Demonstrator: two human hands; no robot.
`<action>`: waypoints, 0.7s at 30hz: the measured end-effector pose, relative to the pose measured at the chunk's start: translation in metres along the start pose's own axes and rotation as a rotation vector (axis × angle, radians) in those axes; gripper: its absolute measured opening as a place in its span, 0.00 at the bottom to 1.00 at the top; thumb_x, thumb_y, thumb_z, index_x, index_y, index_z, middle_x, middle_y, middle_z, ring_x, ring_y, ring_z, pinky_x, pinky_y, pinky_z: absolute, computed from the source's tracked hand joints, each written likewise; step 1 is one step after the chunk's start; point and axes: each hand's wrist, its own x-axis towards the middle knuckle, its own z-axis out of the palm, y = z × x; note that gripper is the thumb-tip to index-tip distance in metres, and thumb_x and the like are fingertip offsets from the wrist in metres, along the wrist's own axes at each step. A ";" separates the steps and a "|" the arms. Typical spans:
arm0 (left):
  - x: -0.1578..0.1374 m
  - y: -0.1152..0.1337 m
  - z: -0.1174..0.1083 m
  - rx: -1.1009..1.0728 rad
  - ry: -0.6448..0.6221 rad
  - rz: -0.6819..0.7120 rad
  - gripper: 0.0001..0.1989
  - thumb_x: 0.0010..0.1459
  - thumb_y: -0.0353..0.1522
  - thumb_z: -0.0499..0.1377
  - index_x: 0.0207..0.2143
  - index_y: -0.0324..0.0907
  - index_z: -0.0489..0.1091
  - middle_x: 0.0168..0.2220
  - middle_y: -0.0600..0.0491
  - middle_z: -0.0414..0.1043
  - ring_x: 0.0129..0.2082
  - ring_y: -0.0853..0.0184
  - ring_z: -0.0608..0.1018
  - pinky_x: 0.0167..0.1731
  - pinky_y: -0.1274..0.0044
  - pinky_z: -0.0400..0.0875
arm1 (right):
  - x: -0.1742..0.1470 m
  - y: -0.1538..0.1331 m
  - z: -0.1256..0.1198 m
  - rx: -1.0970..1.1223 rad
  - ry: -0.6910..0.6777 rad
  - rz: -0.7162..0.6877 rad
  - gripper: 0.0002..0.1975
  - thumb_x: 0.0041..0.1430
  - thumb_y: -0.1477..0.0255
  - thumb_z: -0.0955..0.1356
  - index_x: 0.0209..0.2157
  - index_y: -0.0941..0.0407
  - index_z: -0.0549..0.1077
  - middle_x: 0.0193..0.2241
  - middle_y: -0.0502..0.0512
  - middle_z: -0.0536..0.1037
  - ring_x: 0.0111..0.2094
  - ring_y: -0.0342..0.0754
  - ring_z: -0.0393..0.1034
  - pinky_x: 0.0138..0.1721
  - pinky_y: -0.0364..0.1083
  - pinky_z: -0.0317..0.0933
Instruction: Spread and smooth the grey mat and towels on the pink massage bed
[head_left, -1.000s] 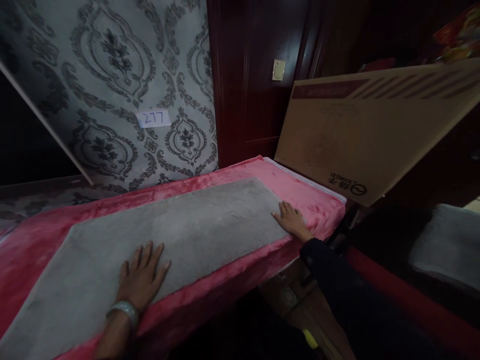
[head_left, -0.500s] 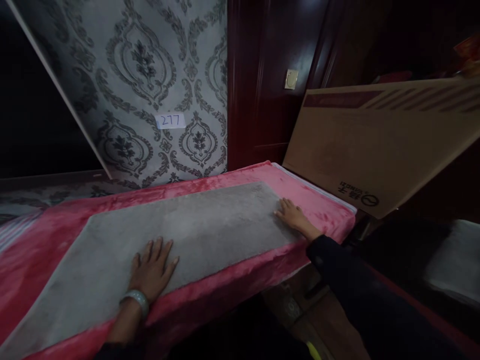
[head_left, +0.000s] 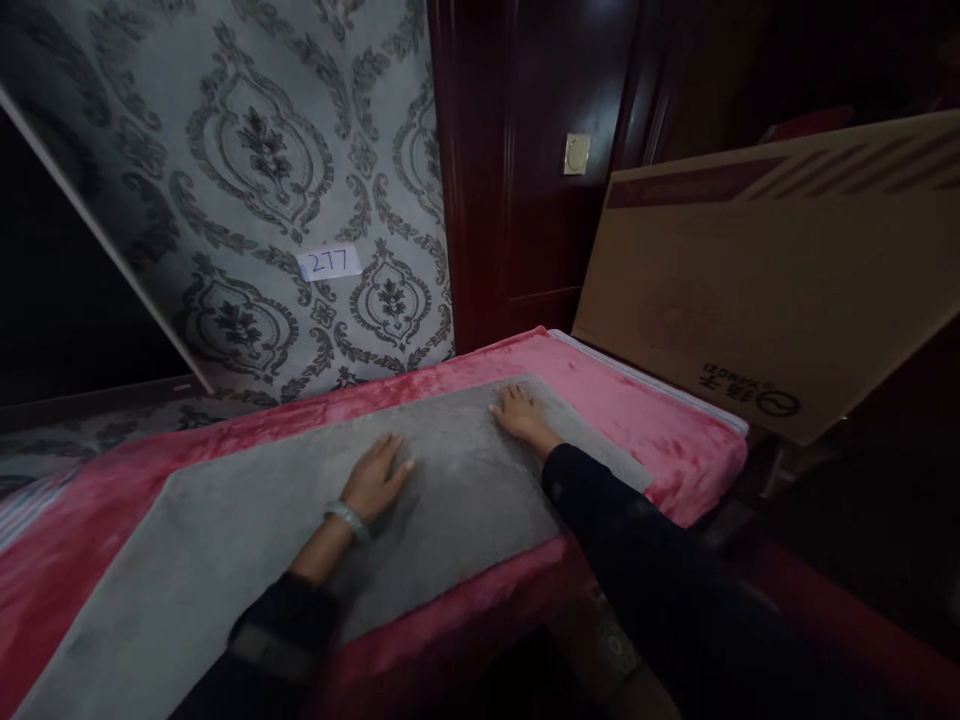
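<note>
A long grey plush mat [head_left: 247, 530] is spread over a pink-red fuzzy blanket [head_left: 600, 385]. My left hand [head_left: 375, 478], with a pale bangle [head_left: 346, 521] at the wrist, rests on the middle of the mat, fingers stretched out and holding nothing. Farther right, near the mat's far edge, my right hand [head_left: 519, 412] lies on the grey surface with its fingers apart. Dark sleeves cover both forearms, and the left one hides part of the mat's near side.
Patterned wallpaper [head_left: 262, 150] with a paper label [head_left: 330, 262] reading 277 rises behind. A dark screen [head_left: 75, 270] stands at the left. Beyond the blanket's right end, a large cardboard box [head_left: 750, 290] leans by a dark red door panel [head_left: 517, 200].
My left hand has slid away from me and to the right across the mat. My right hand has moved left and toward the far edge. The view has shifted slightly.
</note>
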 end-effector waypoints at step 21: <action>0.050 0.024 0.049 0.281 -0.169 -0.045 0.32 0.69 0.47 0.43 0.71 0.47 0.53 0.73 0.45 0.49 0.73 0.50 0.52 0.66 0.49 0.48 | -0.020 0.069 0.031 -0.094 0.077 0.321 0.36 0.72 0.51 0.51 0.73 0.56 0.50 0.73 0.65 0.47 0.72 0.64 0.42 0.67 0.64 0.44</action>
